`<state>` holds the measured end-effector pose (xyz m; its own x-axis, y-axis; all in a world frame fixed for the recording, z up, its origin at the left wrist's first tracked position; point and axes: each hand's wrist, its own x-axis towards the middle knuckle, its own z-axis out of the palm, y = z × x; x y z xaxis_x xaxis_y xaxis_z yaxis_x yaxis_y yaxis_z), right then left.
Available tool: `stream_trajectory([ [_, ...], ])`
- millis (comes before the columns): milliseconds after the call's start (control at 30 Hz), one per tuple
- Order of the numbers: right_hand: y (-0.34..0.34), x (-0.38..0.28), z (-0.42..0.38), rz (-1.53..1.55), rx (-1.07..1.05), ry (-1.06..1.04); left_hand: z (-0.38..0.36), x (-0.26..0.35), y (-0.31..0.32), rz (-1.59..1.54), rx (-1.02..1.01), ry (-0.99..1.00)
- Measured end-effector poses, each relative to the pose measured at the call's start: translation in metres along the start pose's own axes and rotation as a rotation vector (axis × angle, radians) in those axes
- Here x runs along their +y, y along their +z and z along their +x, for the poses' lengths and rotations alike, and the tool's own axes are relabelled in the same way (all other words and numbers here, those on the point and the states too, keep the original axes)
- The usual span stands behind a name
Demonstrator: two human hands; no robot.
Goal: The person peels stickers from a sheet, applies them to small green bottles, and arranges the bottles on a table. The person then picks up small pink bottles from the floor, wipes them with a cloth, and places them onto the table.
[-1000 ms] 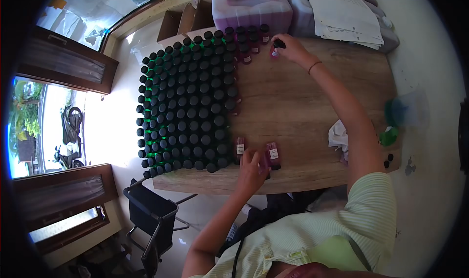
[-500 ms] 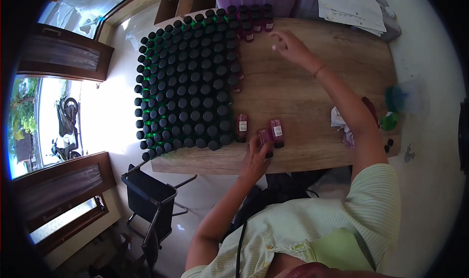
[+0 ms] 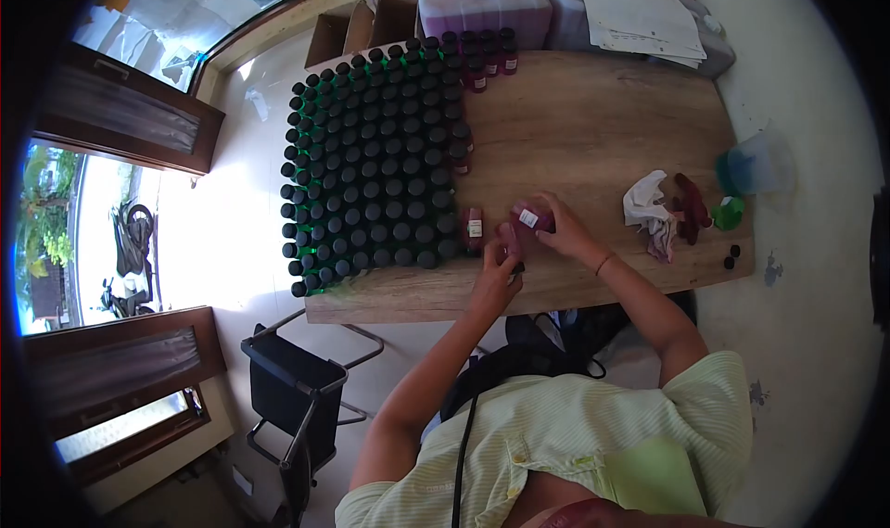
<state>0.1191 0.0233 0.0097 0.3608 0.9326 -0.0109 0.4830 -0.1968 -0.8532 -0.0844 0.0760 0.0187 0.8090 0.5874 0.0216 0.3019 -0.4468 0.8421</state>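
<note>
My left hand (image 3: 494, 285) is closed round the lower end of a small pink bottle (image 3: 509, 241) at the table's near edge. Just to its right, my right hand (image 3: 565, 231) grips another pink bottle (image 3: 530, 218), tilted, with a white label facing up. A third labelled pink bottle (image 3: 474, 229) lies to the left of my left hand, touched by neither hand. Beyond it stand many green bottles (image 3: 371, 169) with black caps in close rows. More pink bottles (image 3: 478, 69) with black caps stand at the far end of those rows.
A large jug of purple liquid (image 3: 482, 13) and papers (image 3: 640, 13) are at the back. On the right are a crumpled cloth (image 3: 649, 208), a dark red item (image 3: 690, 208), a clear measuring jug (image 3: 756, 165) and loose black caps (image 3: 732, 255). A chair (image 3: 292, 384) stands at left.
My right hand has come back from the far side of the table and taken hold of the right-hand pink bottle, tilting it. My left hand stays at its bottle. The view has shifted slightly.
</note>
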Motion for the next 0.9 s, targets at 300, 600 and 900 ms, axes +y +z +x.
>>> stream_trajectory([
  [300, -0.066, 0.004, 0.203, -0.340, -0.007, -0.220, 0.003, 0.015, -0.006, 0.025, 0.080, -0.061],
  [600, -0.051, -0.008, 0.320, -0.483, -0.055, -0.202, 0.022, 0.028, -0.009, -0.012, 0.083, -0.137],
  [900, -0.061, -0.039, 0.153, 0.035, -0.197, -0.189, 0.066, 0.046, -0.038, -0.078, 0.187, -0.198],
])
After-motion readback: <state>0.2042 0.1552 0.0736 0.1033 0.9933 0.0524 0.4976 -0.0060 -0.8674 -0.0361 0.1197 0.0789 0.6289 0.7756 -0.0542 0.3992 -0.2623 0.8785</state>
